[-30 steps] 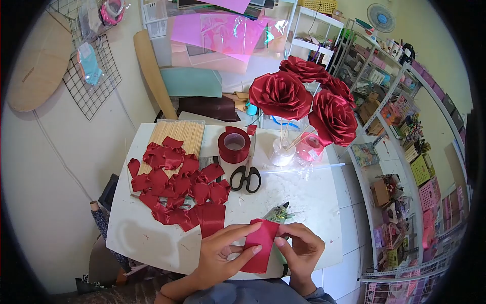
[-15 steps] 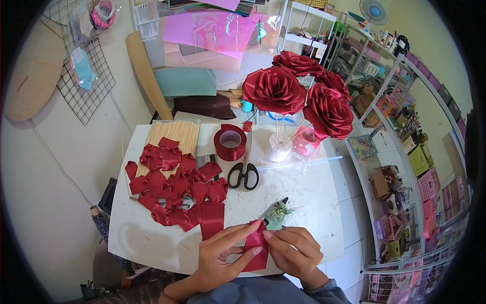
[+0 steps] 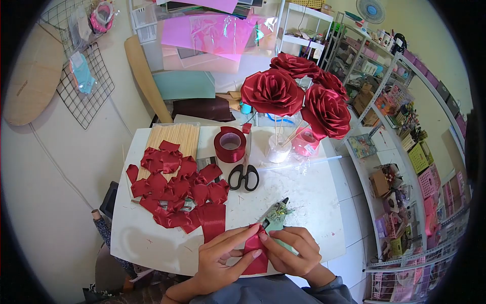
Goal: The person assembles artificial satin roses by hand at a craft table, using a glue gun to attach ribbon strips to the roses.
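A short piece of dark red satin ribbon (image 3: 256,261) is held between my two hands at the table's front edge. My left hand (image 3: 223,258) pinches its left side between thumb and fingers. On the other side, the fingertips of my right hand (image 3: 296,248) are closed on its upper right corner, which looks folded over. Just beyond my fingers lies a mint-green tool with a black tip (image 3: 277,215), apparently a glue gun, partly hidden by my hands. A flat red ribbon strip (image 3: 213,220) lies left of my left hand, beside a heap of shaped red ribbon pieces (image 3: 179,187).
Black-handled scissors (image 3: 234,178) lie beyond my hands, near a red ribbon roll (image 3: 221,144). Thin wooden sticks (image 3: 174,139) lie at the back left. Several red ribbon roses (image 3: 273,92) stand on sticks in a white holder (image 3: 278,151). Shelves (image 3: 385,202) line the right side.
My right fingers have shifted slightly at the ribbon's upper corner, and the fold there shows differently. The whole view has moved a little; the things on the table stay put.
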### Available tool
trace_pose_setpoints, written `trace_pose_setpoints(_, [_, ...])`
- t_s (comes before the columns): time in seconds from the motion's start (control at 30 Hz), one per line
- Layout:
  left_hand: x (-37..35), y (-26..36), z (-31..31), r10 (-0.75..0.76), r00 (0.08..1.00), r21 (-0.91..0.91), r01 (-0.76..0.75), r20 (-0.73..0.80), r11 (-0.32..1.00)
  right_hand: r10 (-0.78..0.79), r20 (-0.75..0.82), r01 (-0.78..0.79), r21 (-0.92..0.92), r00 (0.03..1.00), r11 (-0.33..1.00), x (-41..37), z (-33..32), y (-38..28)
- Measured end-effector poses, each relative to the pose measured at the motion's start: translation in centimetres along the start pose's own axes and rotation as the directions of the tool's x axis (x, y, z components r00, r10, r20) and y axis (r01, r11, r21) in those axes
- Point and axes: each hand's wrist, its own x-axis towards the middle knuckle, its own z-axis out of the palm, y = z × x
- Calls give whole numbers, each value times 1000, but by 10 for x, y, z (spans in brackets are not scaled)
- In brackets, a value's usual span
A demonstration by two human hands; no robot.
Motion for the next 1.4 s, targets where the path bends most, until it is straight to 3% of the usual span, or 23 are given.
trace_pose_setpoints(0.07, [0,-2,0,-10,1000,-10,10,-8,1000,45,4,-45,28,999,999,1,-2,0])
trace_pose_setpoints(0.17, [0,-2,-1,-18,1000,-8,18,-16,1000,279,26,-266,400,960,877,0,-11,4])
trace_pose_setpoints(0.2, [0,-2,-1,-19,1000,3,19,-15,1000,283,25,-269,398,959,877,-1,-9,5])
trace_pose_setpoints(0.27, [0,-2,0,-22,1000,-1,22,-2,1000,570,94,-374,838,816,397,-3,-3,8])
trace_pose_setpoints(0.4, [1,-4,-1,-8,1000,29,7,17,1000,594,324,-510,843,736,173,10,4,7])
trace_pose_setpoints(0.43, [1,-3,-1,-9,1000,29,9,19,1000,587,323,-530,820,742,218,11,6,6])
trace_pose_setpoints(0.77, [1,2,-6,-66,993,-21,68,98,997,595,355,-559,806,721,196,10,6,3])
trace_pose_setpoints(1.4, [0,3,-7,-111,985,-73,122,135,990,573,279,-490,834,771,253,5,9,3])
